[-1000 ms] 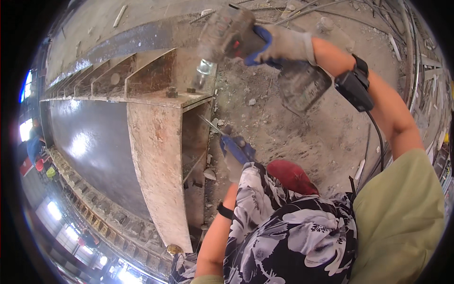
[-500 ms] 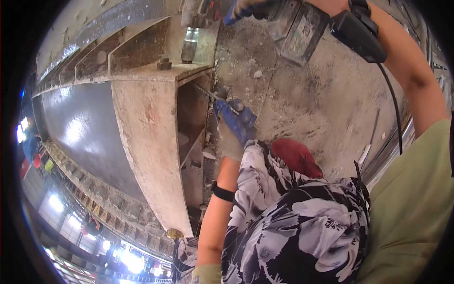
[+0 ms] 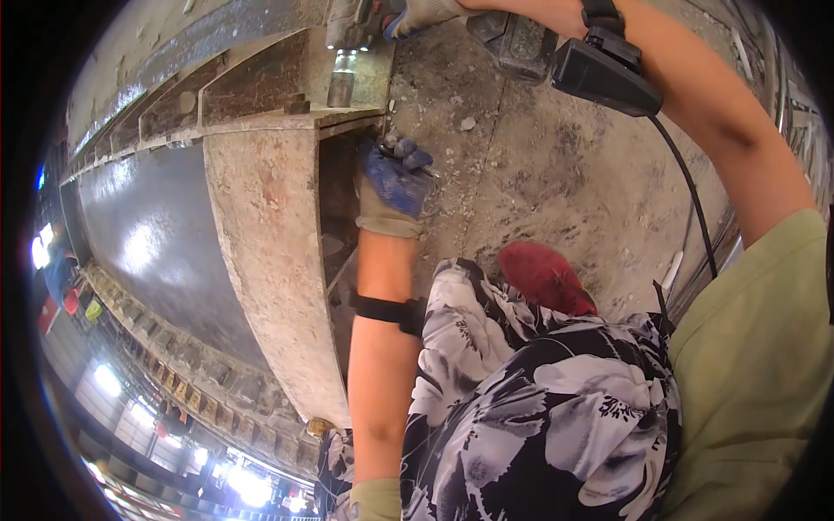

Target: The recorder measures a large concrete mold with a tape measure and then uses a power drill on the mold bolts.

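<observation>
My right hand [image 3: 428,16], in a grey and blue work glove, is wrapped round the handle of a cordless impact wrench [image 3: 351,28] at the top of the view. The wrench's socket [image 3: 341,87] stands upright on the flange [image 3: 261,123] of a rusty steel beam, over a fastener it hides. A bolt head [image 3: 297,104] sits just left of the socket. My left hand [image 3: 395,182], in a matching glove, is closed beside the flange's right end, under its edge. The thin metal rod in its fingers is almost wholly hidden now.
The beam's pale end plate [image 3: 269,260] curves down on the left, beside a dark, shiny panel [image 3: 161,234]. Rubble lies on the dusty floor [image 3: 539,174]. A black device with a cable [image 3: 604,74] is strapped to my right forearm. My red shoe [image 3: 547,278] is below.
My left hand has moved up and left to the flange's edge, and the rod has dropped from sight. The impact wrench's battery end and my right forearm have swung up and left.
</observation>
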